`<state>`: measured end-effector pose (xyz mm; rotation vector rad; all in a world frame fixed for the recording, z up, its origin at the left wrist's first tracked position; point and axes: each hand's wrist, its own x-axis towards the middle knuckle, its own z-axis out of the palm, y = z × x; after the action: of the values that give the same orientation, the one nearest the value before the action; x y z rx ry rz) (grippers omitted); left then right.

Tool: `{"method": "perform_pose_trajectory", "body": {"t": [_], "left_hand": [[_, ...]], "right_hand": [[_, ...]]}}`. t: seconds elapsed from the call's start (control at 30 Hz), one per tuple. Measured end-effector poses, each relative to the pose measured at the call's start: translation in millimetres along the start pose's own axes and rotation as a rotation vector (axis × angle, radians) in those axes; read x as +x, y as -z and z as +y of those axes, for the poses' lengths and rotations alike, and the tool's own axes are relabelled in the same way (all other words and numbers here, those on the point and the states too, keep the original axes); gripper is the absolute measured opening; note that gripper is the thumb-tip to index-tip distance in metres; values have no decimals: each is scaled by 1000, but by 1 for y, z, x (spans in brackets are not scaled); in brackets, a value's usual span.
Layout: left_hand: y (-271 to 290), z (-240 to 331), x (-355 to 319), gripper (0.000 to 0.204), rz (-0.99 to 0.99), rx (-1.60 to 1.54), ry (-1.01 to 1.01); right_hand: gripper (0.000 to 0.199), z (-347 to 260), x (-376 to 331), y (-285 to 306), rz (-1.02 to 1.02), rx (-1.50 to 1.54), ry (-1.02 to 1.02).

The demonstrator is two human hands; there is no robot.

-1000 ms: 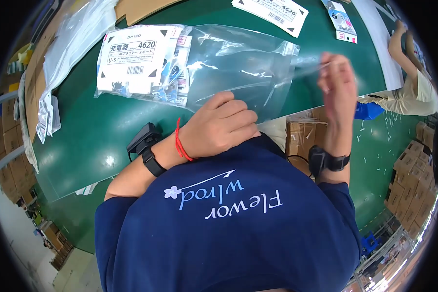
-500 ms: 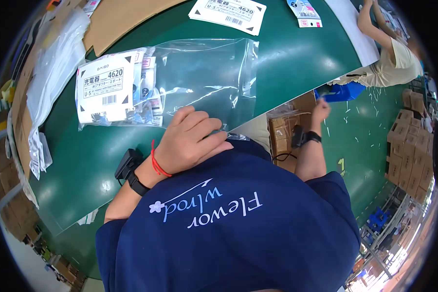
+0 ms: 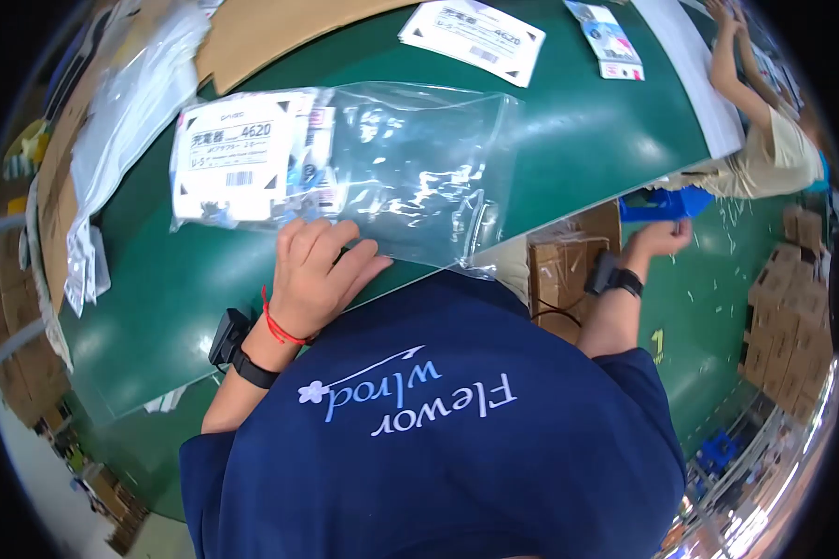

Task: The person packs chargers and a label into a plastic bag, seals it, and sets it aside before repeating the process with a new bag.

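A clear plastic bag (image 3: 419,140) lies on the green table, its right half slack. Packed in its left part are several small packages, with a white printed label card (image 3: 233,158) facing up. My left hand (image 3: 319,272) is at the bag's lower edge, fingers bent and apart, fingertips touching the plastic. Beyond the table's right edge, my right hand (image 3: 660,239) is closed just below a blue bin (image 3: 667,205). Whatever is in its fingers, if anything, is too small to make out.
A stack of label cards (image 3: 480,42) and a small blue-and-white package (image 3: 608,42) lie at the far side. Cardboard (image 3: 261,42) and plastic sheeting (image 3: 126,121) cover the left. An open carton (image 3: 564,265) stands beside me. At far right, another person's arm (image 3: 741,79) shows.
My left hand has shifted left along the bag's lower edge. My right hand has moved right, just below the blue bin. The bag's open end has slumped toward me.
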<state>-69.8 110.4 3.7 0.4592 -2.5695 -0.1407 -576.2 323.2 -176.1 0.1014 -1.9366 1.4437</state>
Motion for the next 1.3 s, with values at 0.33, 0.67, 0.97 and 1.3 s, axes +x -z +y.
{"method": "perform_pose_trajectory", "body": {"t": [0.33, 0.67, 0.97, 1.3], "left_hand": [[-1, -4, -8, 20, 56, 99, 98], [9, 2, -47, 22, 95, 49, 222], [36, -9, -77, 35, 175, 144, 368], [31, -3, -67, 33, -10, 111, 165]], "right_hand": [[30, -303, 2, -64, -1157, 557, 180], [43, -338, -118, -87, -2502, 271, 32], [58, -364, -126, -52, -1982, 487, 1024], [57, -376, -180, -40, -1699, 1001, 1810]]}}
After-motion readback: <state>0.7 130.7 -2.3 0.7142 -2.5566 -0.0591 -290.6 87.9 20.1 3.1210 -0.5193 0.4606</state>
